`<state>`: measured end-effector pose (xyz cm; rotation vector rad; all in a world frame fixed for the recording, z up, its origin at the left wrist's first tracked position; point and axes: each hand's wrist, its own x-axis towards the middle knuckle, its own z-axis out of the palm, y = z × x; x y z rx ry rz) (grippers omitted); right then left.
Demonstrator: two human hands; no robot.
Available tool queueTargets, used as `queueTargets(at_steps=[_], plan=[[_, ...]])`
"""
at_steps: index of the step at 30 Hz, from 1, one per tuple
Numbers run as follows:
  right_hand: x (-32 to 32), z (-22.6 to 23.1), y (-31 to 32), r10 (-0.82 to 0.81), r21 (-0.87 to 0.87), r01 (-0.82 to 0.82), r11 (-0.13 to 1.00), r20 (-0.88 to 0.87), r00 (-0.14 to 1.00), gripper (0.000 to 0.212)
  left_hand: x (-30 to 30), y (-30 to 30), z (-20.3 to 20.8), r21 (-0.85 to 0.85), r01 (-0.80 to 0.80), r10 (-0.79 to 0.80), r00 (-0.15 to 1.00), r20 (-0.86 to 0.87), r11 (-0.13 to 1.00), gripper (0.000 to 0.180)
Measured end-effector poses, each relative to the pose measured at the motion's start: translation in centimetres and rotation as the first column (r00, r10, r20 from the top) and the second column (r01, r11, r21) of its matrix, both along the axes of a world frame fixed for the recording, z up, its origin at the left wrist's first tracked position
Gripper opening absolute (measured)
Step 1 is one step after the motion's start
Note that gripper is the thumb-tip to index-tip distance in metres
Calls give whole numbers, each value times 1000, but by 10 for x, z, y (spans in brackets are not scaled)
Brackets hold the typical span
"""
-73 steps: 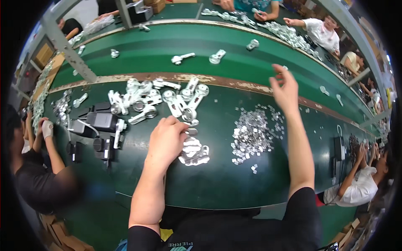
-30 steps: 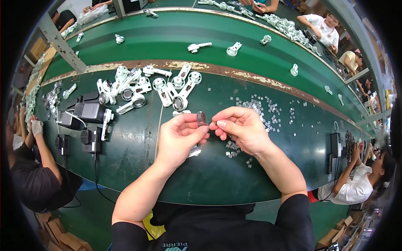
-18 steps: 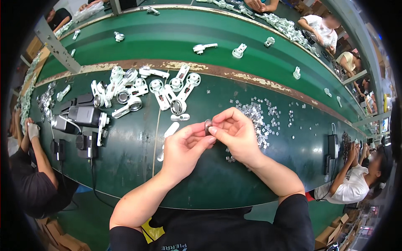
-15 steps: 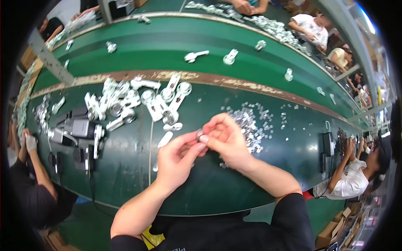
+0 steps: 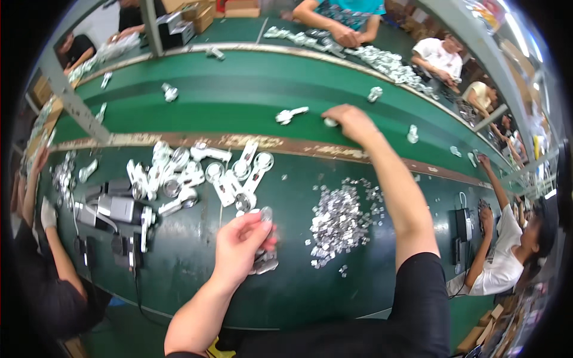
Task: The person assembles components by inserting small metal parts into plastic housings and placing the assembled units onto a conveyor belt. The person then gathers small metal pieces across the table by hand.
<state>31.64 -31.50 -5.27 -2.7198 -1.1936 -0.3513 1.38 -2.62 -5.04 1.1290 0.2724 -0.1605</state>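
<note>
Near the middle of the bench, my left hand (image 5: 237,244) is closed, pinching a small round shiny disc (image 5: 267,214) between thumb and fingertips. Several flat silvery pieces (image 5: 265,262) show just beside and below that hand. My right arm stretches over the ledge to the green belt. There my right hand (image 5: 353,123) has its fingers closed round a small white part (image 5: 330,122), mostly hidden under them. Left of it on the belt lies a white part with a round head and a handle (image 5: 290,115). White round-headed parts (image 5: 245,173) lie grouped beyond my left hand.
A heap of small silvery pieces (image 5: 340,221) covers the bench between my arms. Grey machines with cables (image 5: 116,209) stand at left. A worn ledge (image 5: 262,142) separates bench and belt. Co-workers sit left, right (image 5: 507,256) and across; metal posts (image 5: 77,110) rise at the sides.
My hands, together at a small round piece before, are now apart. The right has reached forward onto the belt and taken a white part; the left keeps a disc. The view has tilted up.
</note>
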Motion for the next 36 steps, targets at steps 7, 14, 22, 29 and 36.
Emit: queueTargets(at_steps=[7,14,22,29,36], plan=[[-105,51,58,187,770,402,496,-547,816,47,3,2,-4,-82,72,-70,997,28,994,26],[-236,36,108,498,725,531,439,-688,527,54,-1,-8,-6,-33,147,-146,988,45,989,28],[-243,29,109,415,650,562,511,-759,501,51,-1,-12,-6,4,202,-202,979,32,979,26],[-249,21,108,392,647,549,529,-760,518,52,-4,-8,-8,10,222,-223,975,17,975,26],[-250,20,109,385,665,549,506,-744,546,52,-3,-8,-8,-58,208,-208,978,9,976,28]])
